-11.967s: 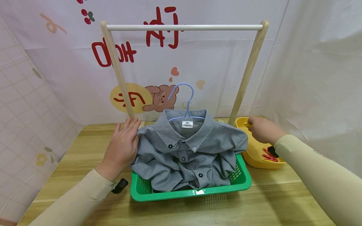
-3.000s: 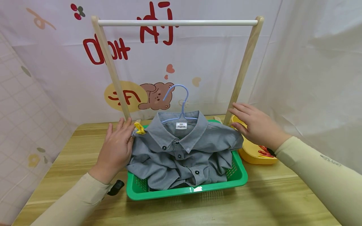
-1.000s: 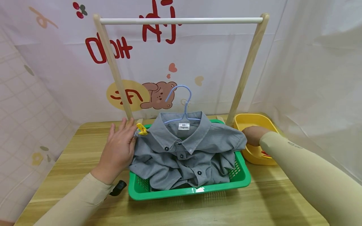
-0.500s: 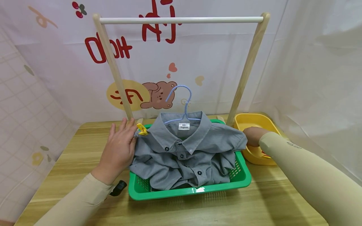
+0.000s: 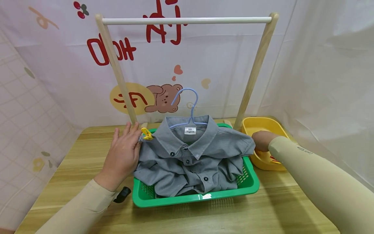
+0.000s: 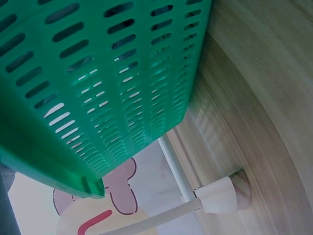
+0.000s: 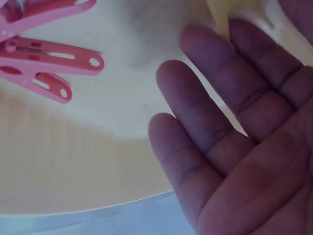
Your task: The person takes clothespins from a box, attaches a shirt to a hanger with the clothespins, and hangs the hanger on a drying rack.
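A grey button-up shirt (image 5: 175, 169) on a light blue hanger (image 5: 193, 107) lies bunched in a green basket (image 5: 195, 199). One yellow clothespin (image 5: 147, 133) grips its left shoulder. My left hand (image 5: 122, 156) lies against that shoulder with straight fingers; the left wrist view shows only the basket's slotted side (image 6: 117, 88). My right hand (image 5: 261, 140) reaches into the yellow basin (image 5: 277, 125) beside the shirt's right shoulder. In the right wrist view, the right hand (image 7: 244, 117) has its index finger and thumb at a blurred yellow clothespin (image 7: 220, 14), the other fingers loosely extended.
Red clothespins (image 7: 54, 56) lie in the basin near the right fingers. Behind the basket stands a wooden rack with a white rail (image 5: 187, 21) and two posts. A printed cloth (image 5: 222, 65) hangs behind the wooden table (image 5: 87, 156).
The yellow clothespin has come onto the shirt's left shoulder since the oldest frame. My right hand has gone from the shirt's right side into the basin and stays there; the left has barely moved.
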`<action>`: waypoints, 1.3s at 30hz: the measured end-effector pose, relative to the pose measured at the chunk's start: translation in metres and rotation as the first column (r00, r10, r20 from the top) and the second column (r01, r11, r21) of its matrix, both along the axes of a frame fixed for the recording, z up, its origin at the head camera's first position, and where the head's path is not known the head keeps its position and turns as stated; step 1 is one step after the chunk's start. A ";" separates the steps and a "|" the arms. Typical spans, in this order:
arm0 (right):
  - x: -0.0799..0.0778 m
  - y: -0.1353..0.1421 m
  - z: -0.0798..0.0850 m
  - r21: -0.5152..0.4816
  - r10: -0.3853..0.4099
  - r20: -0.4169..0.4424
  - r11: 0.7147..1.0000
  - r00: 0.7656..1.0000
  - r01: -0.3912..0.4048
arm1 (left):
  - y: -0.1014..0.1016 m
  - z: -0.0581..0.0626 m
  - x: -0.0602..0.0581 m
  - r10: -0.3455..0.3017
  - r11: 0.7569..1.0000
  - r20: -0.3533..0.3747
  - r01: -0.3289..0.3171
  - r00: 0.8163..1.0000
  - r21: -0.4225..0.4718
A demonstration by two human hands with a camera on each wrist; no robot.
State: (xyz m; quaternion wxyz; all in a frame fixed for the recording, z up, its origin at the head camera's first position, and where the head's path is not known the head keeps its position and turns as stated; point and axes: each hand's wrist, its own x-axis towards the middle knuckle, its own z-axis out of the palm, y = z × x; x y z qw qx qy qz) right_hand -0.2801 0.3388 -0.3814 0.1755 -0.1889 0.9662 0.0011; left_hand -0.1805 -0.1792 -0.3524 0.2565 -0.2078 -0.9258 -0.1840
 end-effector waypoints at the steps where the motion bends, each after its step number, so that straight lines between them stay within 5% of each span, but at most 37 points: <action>1: 0.000 0.000 0.000 0.001 0.001 -0.008 1.000 1.000 -0.001 | 0.000 0.000 0.000 0.000 1.000 0.000 0.000 1.000 0.000; 20: -0.003 0.004 0.000 -0.021 0.022 -0.061 1.000 0.998 -0.024 | 0.000 0.000 0.000 0.004 1.000 -0.004 -0.004 1.000 -0.002; 32: 0.013 -0.004 0.023 0.020 0.072 -0.135 0.997 0.988 -0.070 | 0.000 0.002 0.002 0.003 1.000 0.014 -0.003 1.000 -0.003; 39: 0.009 0.000 0.024 -0.007 0.033 -0.165 0.999 0.986 -0.035 | 0.000 0.001 0.001 0.002 1.000 0.009 -0.002 1.000 -0.002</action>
